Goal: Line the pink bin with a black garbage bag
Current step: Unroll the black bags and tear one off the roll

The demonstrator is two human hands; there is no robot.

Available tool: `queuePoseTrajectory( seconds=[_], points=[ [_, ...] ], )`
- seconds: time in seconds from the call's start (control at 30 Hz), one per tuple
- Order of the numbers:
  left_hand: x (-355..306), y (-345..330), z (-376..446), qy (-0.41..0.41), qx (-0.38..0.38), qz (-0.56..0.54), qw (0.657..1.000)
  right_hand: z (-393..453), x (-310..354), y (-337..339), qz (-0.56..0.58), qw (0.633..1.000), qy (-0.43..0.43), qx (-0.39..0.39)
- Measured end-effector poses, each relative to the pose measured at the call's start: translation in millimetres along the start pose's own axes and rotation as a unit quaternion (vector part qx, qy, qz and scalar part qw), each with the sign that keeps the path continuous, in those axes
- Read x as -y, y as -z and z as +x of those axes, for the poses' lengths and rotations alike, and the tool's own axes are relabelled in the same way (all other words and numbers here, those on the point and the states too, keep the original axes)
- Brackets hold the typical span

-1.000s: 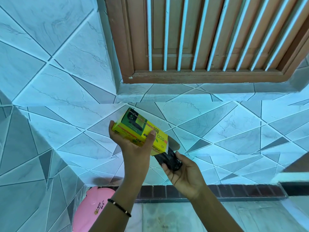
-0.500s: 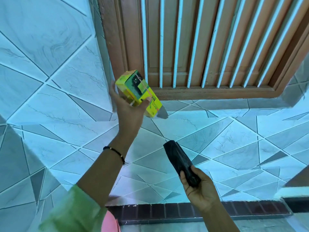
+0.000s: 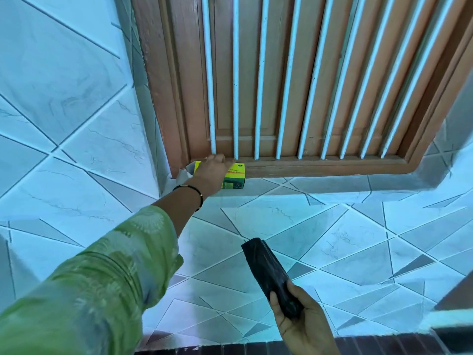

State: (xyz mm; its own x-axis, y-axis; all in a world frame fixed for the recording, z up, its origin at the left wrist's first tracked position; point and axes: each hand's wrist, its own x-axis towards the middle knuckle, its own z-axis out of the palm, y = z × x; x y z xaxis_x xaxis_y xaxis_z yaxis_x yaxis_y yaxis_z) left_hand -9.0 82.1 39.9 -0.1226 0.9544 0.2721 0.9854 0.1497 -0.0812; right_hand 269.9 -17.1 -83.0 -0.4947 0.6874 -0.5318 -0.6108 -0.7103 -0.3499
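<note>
A yellow and green garbage bag box (image 3: 234, 178) rests on the tiled window ledge (image 3: 320, 187) at its left end. My left hand (image 3: 211, 168) stretches out and lies over the box's top, fingers around it. A black roll of garbage bags (image 3: 270, 271) sticks up from my right hand (image 3: 302, 322), which is closed around its lower end, low and to the right. The pink bin is out of sight.
A brown wooden window frame (image 3: 327, 166) with white vertical bars (image 3: 258, 98) stands above the ledge. Pale tiled walls (image 3: 64, 124) surround it. A dark brick-like strip (image 3: 243, 348) runs along the bottom edge.
My left hand lifted the box from beside the roll up to the window ledge and set it down there. The right hand kept the black roll. The view tilted up, losing the pink bin.
</note>
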Motion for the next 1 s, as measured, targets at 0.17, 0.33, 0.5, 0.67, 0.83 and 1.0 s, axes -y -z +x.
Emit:
queuePoseTrajectory(
  seconds=[0.17,0.33,0.5,0.67,0.83,1.0],
  points=[
    [0.5,-8.7,2.6,0.0,0.001,-0.014,1.0,1.2,1.8,-3.8,-0.004,1.0,-0.009,0.008],
    [-0.1,-11.8,-4.6,-0.002,0.021,-0.074,0.997,6.9,1.3,-3.4,-0.016,1.0,-0.011,0.018],
    [2.0,-8.7,-9.8,0.025,0.056,-0.07,0.996,5.3,-5.1,-5.4,-0.07,0.996,-0.03,0.035],
    [-35.0,-17.8,-69.2,0.096,-0.122,-0.279,0.948,5.3,-15.0,4.7,-0.101,0.993,0.016,0.065],
    [-106.7,-32.7,-170.6,0.286,-0.03,-0.548,0.786,-1.7,-19.1,5.9,-0.244,0.961,0.095,0.093],
    [-120.9,-34.8,-211.6,0.301,0.027,-0.616,0.728,-7.3,-32.0,2.4,-0.348,0.922,0.14,0.099]
  ],
)
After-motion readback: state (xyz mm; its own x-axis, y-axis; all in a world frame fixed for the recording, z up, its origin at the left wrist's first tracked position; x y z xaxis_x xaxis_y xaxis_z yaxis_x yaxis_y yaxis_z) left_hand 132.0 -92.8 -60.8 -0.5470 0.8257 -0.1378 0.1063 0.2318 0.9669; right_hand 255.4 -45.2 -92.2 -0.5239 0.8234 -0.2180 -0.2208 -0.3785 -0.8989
